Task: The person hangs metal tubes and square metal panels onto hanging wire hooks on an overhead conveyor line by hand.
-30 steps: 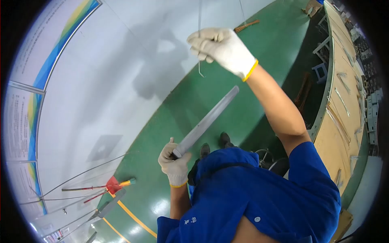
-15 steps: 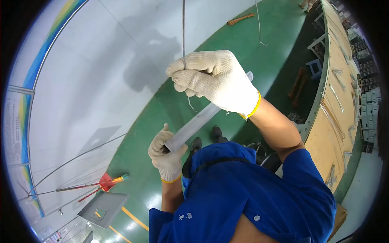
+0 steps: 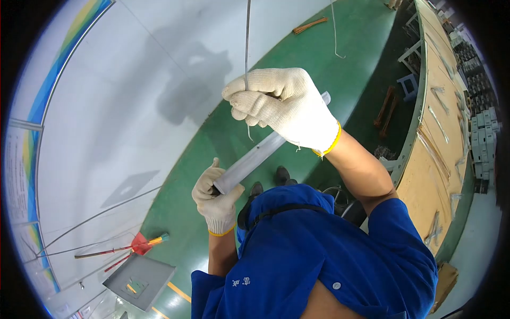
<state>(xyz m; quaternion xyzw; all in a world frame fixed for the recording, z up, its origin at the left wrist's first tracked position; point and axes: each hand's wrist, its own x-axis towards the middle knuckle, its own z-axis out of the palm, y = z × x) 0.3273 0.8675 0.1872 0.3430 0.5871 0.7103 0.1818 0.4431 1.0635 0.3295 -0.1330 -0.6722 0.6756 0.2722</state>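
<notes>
My right hand (image 3: 284, 106), in a white knitted glove with a yellow cuff edge, is raised at the middle of the view. Its thumb and fingers are closed on a thin metal wire (image 3: 248, 37) that runs up out of the top; the short lower end is bent and pokes out below the fingers. Lower left, my left hand (image 3: 215, 196), gloved alike, grips the near end of a grey tube (image 3: 249, 162). The tube slants up to the right and passes behind my right hand, with its far end showing beyond the wrist.
A long tan workbench (image 3: 433, 154) on the right carries several wire bundles. Under it stands a blue stool (image 3: 408, 86). A second hooked wire (image 3: 334, 32) hangs at the top. A white wall (image 3: 127, 95) rises on the left. A grey dustpan (image 3: 154, 268) lies lower left.
Both hands keep their grip on the wire and the tube. The view has shifted slightly, and my right hand with the wire sits a little further right in it.
</notes>
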